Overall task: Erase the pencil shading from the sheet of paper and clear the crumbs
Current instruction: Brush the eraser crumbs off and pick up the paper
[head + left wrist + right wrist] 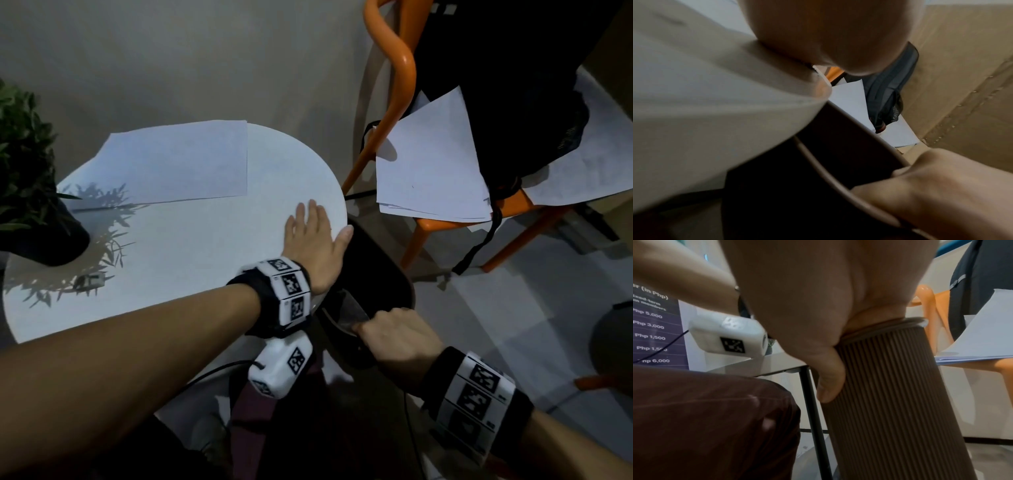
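At the 3 o'clock edge of the round white table, the left hand lies palm down with fingers straight and close together, flat on the tabletop; the thumb reaches over the rim toward the bin. Fingertips point toward 12 o'clock. Just beside and below the table edge, the right hand clamps the rim of a bin: fingers curled over the lip and into the opening, thumb pressed down the outer wall. The bin is a tall brown cylinder with fine vertical ribs, matte, long axis nearly upright with a slight tilt; its dark mouth sits against the table edge, directly under the left thumb. Sheet of paper: white, rectangular, flat on the table at 11 o'clock from the left hand, well apart from it, long axis running 9 to 3 o'clock, far edge overhanging the table. No shading can be made out on it at this resolution; crumbs too small to tell. A potted plant in a dark pot stands at the table's 9 o'clock side, casting leaf shadows. An orange chair at 1 o'clock carries a loose stack of white sheets and a black backpack. Both wrists wear white bands with black square markers.
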Demonstrator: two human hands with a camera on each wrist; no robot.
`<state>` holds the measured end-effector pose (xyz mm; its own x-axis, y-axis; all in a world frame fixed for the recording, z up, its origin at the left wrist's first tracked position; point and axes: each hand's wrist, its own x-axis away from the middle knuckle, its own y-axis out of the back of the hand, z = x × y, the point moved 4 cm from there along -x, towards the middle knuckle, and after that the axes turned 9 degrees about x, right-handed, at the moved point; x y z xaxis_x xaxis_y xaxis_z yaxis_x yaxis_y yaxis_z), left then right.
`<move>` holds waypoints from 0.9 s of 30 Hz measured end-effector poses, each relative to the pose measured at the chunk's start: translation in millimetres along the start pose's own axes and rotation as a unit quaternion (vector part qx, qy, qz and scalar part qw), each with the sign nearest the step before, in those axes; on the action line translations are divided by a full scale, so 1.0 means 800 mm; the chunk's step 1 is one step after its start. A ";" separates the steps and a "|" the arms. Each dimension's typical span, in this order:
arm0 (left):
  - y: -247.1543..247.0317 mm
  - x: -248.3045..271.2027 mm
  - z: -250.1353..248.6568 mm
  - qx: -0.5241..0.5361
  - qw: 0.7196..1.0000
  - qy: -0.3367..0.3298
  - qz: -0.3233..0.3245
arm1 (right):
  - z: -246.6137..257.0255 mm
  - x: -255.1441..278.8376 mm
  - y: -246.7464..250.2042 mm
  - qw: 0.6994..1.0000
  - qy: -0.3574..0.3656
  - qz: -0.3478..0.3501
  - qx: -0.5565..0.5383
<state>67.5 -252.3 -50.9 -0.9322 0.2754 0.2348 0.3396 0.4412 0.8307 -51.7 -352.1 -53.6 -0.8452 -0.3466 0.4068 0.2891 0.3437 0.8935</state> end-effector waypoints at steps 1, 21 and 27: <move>-0.002 0.000 -0.010 0.020 1.000 -0.014 0.008 | 0.000 0.000 0.000 1.000 0.003 0.003 0.006; 0.006 0.035 -0.022 0.248 0.963 -0.102 -0.006 | -0.007 -0.005 0.003 0.999 0.022 -0.026 0.006; 0.004 0.012 0.001 0.008 0.999 -0.040 0.018 | -0.009 -0.006 0.004 0.999 0.025 -0.035 0.021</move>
<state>59.4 -247.3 -46.7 -0.9063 0.3590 0.2231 0.3758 0.4427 0.8141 -43.3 -355.6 -51.5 -0.8393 -0.4132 0.3533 0.2104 0.3524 0.9119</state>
